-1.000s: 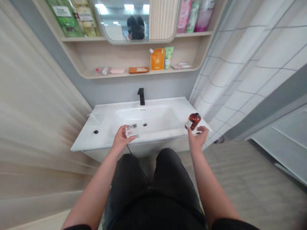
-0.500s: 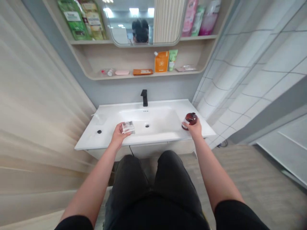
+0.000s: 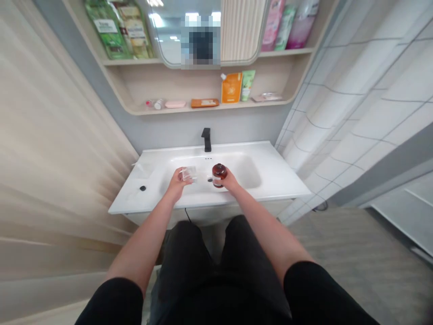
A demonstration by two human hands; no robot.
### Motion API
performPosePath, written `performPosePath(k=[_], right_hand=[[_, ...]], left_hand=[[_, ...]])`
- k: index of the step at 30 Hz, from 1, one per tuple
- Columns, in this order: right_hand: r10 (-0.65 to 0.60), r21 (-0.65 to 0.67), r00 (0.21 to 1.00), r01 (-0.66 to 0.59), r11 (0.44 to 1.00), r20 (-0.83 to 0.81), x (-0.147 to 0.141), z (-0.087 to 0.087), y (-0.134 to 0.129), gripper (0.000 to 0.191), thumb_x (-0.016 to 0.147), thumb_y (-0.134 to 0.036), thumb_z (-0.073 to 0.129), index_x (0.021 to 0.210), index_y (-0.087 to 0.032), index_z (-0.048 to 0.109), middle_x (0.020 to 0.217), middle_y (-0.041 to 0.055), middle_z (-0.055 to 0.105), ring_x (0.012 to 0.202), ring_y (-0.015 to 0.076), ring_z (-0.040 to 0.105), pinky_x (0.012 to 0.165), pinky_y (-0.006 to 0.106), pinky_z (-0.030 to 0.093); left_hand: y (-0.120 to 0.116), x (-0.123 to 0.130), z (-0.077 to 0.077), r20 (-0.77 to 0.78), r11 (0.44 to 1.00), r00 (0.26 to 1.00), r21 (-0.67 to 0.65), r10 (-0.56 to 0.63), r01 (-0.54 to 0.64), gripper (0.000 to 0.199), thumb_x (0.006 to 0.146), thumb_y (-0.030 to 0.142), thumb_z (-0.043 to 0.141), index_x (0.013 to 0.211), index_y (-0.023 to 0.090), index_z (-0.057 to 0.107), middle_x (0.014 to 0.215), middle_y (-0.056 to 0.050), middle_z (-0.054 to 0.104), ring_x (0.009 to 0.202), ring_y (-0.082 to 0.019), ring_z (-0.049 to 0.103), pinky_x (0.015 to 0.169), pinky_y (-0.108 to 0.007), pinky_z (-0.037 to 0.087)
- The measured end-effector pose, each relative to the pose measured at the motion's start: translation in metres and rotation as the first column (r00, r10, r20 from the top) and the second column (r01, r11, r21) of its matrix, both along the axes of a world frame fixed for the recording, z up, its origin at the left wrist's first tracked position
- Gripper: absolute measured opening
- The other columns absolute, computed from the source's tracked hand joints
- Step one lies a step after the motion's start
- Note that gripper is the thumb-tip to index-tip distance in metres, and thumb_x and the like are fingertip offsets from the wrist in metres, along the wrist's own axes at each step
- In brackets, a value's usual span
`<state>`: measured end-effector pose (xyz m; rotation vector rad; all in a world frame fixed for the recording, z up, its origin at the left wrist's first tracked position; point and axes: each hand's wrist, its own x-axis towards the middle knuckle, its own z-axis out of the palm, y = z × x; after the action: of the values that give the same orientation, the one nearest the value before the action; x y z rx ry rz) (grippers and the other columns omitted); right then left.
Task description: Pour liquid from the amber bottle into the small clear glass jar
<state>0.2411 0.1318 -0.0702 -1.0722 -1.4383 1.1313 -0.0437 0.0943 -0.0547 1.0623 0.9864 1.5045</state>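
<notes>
Over the left part of the white sink basin (image 3: 241,169), my left hand (image 3: 176,183) is closed on a clear container (image 3: 190,174). My right hand (image 3: 228,179) grips a dark brown bottle (image 3: 219,170) with a pale label, held above the basin close to the drain (image 3: 210,179). A short gap separates the bottle from the clear container. Behind both hands a black faucet (image 3: 207,140) rises from the back edge of the sink.
A small black round object (image 3: 142,188) lies on the counter (image 3: 126,198) at the left. The wall shelf (image 3: 203,108) above holds an orange pouch (image 3: 232,88), a green tube (image 3: 248,85) and several bottles beside the mirror (image 3: 169,43). White tiled wall (image 3: 338,135) stands at the right.
My right hand has carried the brown bottle left, from the counter's right side to over the basin. My left hand has shifted slightly right and up with the clear container.
</notes>
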Motion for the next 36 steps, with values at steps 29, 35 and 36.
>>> performPosePath(k=[29,35,36], right_hand=[[0.115,-0.022,0.99,-0.114,0.993,0.08,-0.022,-0.032,0.009,0.083,0.056,-0.026,0.1,0.13,-0.025,0.064,0.112,0.0015,0.08,0.097,0.0238,0.076,0.096,0.041,0.063],[0.107,-0.035,0.986,-0.103,0.994,0.125,-0.022,-0.036,0.011,0.083,0.058,-0.023,0.099,0.132,-0.026,0.063,0.111,0.0012,0.081,0.097,0.0247,0.078,0.094,0.042,0.065],[0.099,-0.033,0.985,-0.095,0.995,0.139,-0.022,-0.036,0.011,0.083,0.057,-0.022,0.099,0.132,-0.026,0.063,0.112,0.0013,0.081,0.098,0.0249,0.078,0.094,0.043,0.065]], left_hand=[[0.021,0.026,-0.041,0.171,0.99,0.976,0.076,-0.131,0.119,0.081,0.054,0.012,0.099,0.124,0.032,0.064,0.123,-0.001,0.066,0.104,-0.02,0.068,0.085,-0.031,0.055],[0.02,0.026,-0.039,0.147,0.995,0.985,0.068,-0.088,0.078,0.083,0.053,0.01,0.099,0.126,0.032,0.066,0.121,0.0,0.066,0.103,-0.02,0.067,0.088,-0.032,0.055],[0.02,0.026,-0.039,0.142,0.994,0.986,0.076,-0.088,0.078,0.084,0.053,0.011,0.1,0.127,0.032,0.066,0.122,0.0,0.067,0.104,-0.021,0.067,0.089,-0.033,0.055]])
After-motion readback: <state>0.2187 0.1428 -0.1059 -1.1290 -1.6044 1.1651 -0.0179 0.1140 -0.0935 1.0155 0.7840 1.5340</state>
